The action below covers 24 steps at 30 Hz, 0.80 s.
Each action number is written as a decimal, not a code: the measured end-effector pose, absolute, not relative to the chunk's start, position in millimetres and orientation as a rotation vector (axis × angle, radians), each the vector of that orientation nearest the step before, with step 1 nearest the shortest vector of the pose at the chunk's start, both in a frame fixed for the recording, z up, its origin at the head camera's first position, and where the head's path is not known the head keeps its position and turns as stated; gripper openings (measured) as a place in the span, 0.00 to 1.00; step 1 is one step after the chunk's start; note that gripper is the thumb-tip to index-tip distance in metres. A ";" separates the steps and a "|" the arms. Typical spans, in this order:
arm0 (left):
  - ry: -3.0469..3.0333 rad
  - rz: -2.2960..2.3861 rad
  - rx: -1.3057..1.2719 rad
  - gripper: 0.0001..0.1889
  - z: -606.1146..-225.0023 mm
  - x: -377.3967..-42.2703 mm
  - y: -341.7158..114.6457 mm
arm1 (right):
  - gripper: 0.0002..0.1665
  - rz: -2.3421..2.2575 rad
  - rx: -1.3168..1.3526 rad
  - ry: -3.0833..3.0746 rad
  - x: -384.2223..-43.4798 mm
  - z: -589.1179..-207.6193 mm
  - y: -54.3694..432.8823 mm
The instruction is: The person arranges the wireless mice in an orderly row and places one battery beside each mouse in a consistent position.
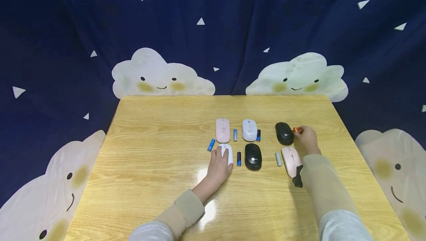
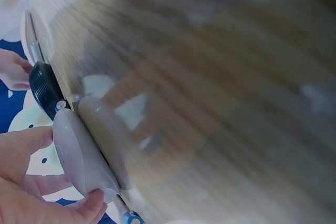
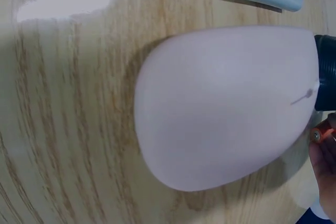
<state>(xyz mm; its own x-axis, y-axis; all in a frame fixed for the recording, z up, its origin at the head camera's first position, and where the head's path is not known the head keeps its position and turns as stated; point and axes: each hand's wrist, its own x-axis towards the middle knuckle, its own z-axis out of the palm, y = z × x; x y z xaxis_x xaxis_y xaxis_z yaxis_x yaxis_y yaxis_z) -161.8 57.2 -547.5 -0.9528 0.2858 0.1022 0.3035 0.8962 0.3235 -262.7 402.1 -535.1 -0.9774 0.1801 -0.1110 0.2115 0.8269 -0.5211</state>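
My left hand [image 1: 217, 165] grips a white computer mouse [image 1: 229, 153] in the front row, with thumb and fingers on its opposite sides. The left wrist view shows this mouse [image 2: 81, 153] on edge from the side, close to the wooden surface. At the right, my right hand [image 1: 307, 139] pinches an orange battery [image 1: 296, 130] just beside a black mouse [image 1: 284, 133]. That battery's metal end [image 3: 316, 136] shows between the fingertips in the right wrist view. Below the right forearm's inner side lies a pink mouse [image 1: 290, 159], partly covered by a black wrist mount [image 1: 297, 178].
Behind the left hand lie a pink mouse [image 1: 222, 130] and a blue battery [image 1: 211, 144]. A white mouse [image 1: 249, 129], another black mouse [image 1: 253, 156] and several batteries, including a dark one [image 1: 239, 159] and a pale blue one [image 1: 278, 159], lie on the wooden table [image 1: 149, 159].
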 end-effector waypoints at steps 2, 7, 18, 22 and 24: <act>-3.001 -0.518 -0.467 0.28 -548.1 -161.6 56.6 | 0.19 -0.859 0.316 2.938 -261.7 -537.6 401.6; -2.991 -0.484 -0.483 0.28 -547.8 -161.9 56.0 | 0.19 -0.877 0.345 2.925 -260.3 -541.6 401.0; -3.003 -0.515 -0.475 0.28 -545.7 -161.4 57.9 | 0.20 -0.874 0.440 2.880 -257.3 -546.3 399.5; -3.014 -0.555 -0.465 0.28 -545.6 -161.2 58.0 | 0.20 -0.876 0.504 2.842 -257.3 -546.8 397.1; -3.015 -0.560 -0.465 0.28 -545.1 -161.0 58.1 | 0.20 -0.877 0.500 2.849 -257.1 -547.4 397.1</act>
